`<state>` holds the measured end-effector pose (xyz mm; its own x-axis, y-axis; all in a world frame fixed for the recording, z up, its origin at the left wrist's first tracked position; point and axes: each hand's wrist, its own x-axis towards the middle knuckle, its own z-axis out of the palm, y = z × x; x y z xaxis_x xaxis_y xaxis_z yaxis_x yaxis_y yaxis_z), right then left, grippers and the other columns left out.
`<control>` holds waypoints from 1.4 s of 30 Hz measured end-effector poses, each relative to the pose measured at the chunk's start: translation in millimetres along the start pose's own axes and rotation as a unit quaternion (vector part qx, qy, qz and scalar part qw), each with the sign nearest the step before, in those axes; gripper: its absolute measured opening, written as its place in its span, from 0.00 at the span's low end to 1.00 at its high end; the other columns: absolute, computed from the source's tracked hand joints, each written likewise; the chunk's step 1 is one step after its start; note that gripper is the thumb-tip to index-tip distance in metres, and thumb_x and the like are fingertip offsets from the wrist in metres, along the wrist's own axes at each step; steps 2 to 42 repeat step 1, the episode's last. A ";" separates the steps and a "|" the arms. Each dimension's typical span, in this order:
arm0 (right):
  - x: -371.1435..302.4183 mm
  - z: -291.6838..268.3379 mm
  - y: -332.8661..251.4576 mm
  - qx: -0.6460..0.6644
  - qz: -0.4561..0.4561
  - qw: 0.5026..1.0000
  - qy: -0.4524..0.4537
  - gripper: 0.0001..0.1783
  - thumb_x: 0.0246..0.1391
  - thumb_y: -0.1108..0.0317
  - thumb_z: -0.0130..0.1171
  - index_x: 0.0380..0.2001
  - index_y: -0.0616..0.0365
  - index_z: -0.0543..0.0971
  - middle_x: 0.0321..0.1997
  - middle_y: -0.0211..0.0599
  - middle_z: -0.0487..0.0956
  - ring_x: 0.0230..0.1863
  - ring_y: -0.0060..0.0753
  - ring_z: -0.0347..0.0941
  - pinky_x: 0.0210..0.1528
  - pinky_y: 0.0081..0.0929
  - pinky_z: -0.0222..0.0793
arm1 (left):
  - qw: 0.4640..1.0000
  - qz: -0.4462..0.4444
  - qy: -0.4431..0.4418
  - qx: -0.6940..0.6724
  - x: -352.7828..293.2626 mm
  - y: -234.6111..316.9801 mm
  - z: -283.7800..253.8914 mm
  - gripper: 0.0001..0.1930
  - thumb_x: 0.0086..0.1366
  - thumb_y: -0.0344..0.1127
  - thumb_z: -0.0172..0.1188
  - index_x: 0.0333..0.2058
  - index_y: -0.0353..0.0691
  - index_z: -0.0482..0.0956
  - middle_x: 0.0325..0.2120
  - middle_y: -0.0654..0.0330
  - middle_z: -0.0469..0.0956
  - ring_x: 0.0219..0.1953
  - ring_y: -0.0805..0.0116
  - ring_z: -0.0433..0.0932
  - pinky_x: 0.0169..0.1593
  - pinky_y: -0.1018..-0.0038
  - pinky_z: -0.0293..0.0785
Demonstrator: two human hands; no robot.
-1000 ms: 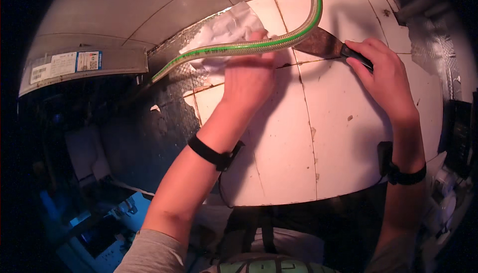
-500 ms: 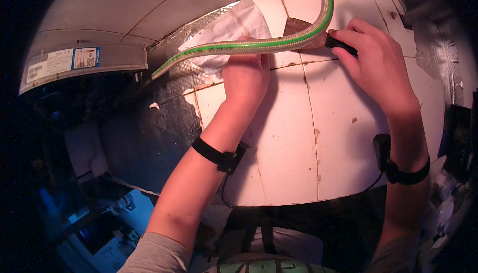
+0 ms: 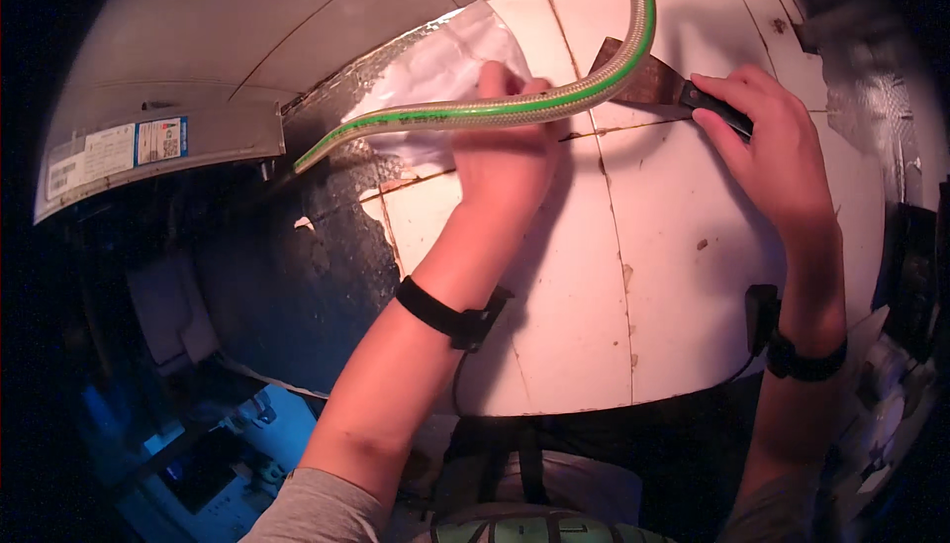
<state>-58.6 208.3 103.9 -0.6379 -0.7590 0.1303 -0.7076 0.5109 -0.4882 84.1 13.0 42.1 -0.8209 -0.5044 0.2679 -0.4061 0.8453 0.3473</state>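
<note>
My right hand (image 3: 782,137) is closed round the black handle of a scraper (image 3: 638,76). Its wide, brown-stained metal blade points left, over the white tiles, and its tip lies close to a green-striped hose. My left hand (image 3: 505,162) is at the right edge of a crumpled white sheet (image 3: 435,73), paper or thin cloth. Its fingers are curled, and the hose crosses in front of them, so what they hold, if anything, is hidden. The clear braided hose (image 3: 475,112) bends from the top edge down to the left, above the worktop.
Stained white tiles with dark joints form the worktop (image 3: 554,296). Crinkled foil (image 3: 346,93) runs along the back left. A labelled metal panel (image 3: 228,137) stands at the left above a dark recess. More foil (image 3: 886,117) lines the right side.
My right hand has drawn the scraper to the right, away from the white sheet. My left hand has shifted slightly right, its fingers still curled.
</note>
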 end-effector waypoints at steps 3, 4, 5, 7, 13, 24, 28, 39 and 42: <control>-2.2 1.0 2.4 0.004 0.006 1.000 0.001 0.15 0.50 0.68 0.64 0.42 0.57 0.81 0.35 0.41 0.77 0.37 0.46 0.75 0.42 0.36 0.71 | 1.000 -0.006 -0.006 0.020 -0.7 -4.1 -0.2 0.05 0.57 0.35 0.59 0.32 0.41 0.76 0.34 0.52 0.71 0.34 0.51 0.76 0.37 0.54 0.74; -2.2 1.0 2.4 0.004 0.006 1.000 0.001 0.15 0.50 0.68 0.64 0.42 0.57 0.81 0.35 0.41 0.77 0.37 0.46 0.75 0.42 0.36 0.71 | 1.000 -0.006 -0.006 0.020 -0.7 -4.1 -0.2 0.05 0.57 0.35 0.59 0.32 0.41 0.76 0.34 0.52 0.71 0.34 0.51 0.76 0.37 0.54 0.74; -2.2 1.0 2.4 0.004 0.006 1.000 0.001 0.15 0.50 0.68 0.64 0.42 0.57 0.81 0.35 0.41 0.77 0.37 0.46 0.75 0.42 0.36 0.71 | 1.000 -0.006 -0.006 0.020 -0.7 -4.1 -0.2 0.05 0.57 0.35 0.59 0.32 0.41 0.76 0.34 0.52 0.71 0.34 0.51 0.76 0.37 0.54 0.74; -2.2 1.0 2.4 0.004 0.006 1.000 0.001 0.15 0.50 0.68 0.64 0.42 0.57 0.81 0.35 0.41 0.77 0.37 0.46 0.75 0.42 0.36 0.71 | 1.000 -0.006 -0.006 0.020 -0.7 -4.1 -0.2 0.05 0.57 0.35 0.59 0.32 0.41 0.76 0.34 0.52 0.71 0.34 0.51 0.76 0.37 0.54 0.74; -2.2 1.0 2.4 0.004 0.006 1.000 0.001 0.15 0.50 0.68 0.64 0.42 0.57 0.81 0.35 0.41 0.77 0.37 0.46 0.75 0.42 0.36 0.71 | 1.000 -0.006 -0.006 0.020 -0.7 -4.1 -0.2 0.05 0.57 0.35 0.59 0.32 0.41 0.76 0.34 0.52 0.71 0.34 0.51 0.76 0.37 0.54 0.74; -2.2 1.0 2.4 0.004 0.006 1.000 0.001 0.15 0.50 0.68 0.64 0.42 0.57 0.81 0.35 0.41 0.77 0.37 0.46 0.75 0.42 0.36 0.71 | 1.000 -0.006 -0.006 0.020 -0.7 -4.1 -0.2 0.05 0.57 0.35 0.59 0.32 0.41 0.76 0.34 0.52 0.71 0.34 0.51 0.76 0.37 0.54 0.74; -2.2 1.0 2.4 0.004 0.006 1.000 0.001 0.15 0.50 0.68 0.64 0.42 0.57 0.81 0.35 0.41 0.77 0.37 0.46 0.75 0.42 0.36 0.71 | 1.000 -0.006 -0.006 0.020 -0.7 -4.1 -0.2 0.05 0.57 0.35 0.59 0.32 0.41 0.76 0.34 0.52 0.71 0.34 0.51 0.76 0.37 0.54 0.74; -2.2 1.0 2.4 0.004 0.006 1.000 0.001 0.15 0.50 0.68 0.64 0.42 0.57 0.81 0.35 0.41 0.77 0.37 0.46 0.75 0.42 0.36 0.71 | 1.000 -0.006 -0.006 0.020 -0.7 -4.1 -0.2 0.05 0.57 0.35 0.59 0.32 0.41 0.76 0.34 0.52 0.71 0.34 0.51 0.76 0.37 0.54 0.74; -2.2 1.0 2.4 0.004 0.006 1.000 0.001 0.15 0.50 0.68 0.64 0.42 0.57 0.81 0.35 0.41 0.77 0.37 0.46 0.75 0.42 0.36 0.71 | 1.000 -0.006 -0.006 0.020 -0.7 -4.1 -0.2 0.05 0.57 0.35 0.59 0.32 0.41 0.76 0.34 0.52 0.71 0.34 0.51 0.76 0.37 0.54 0.74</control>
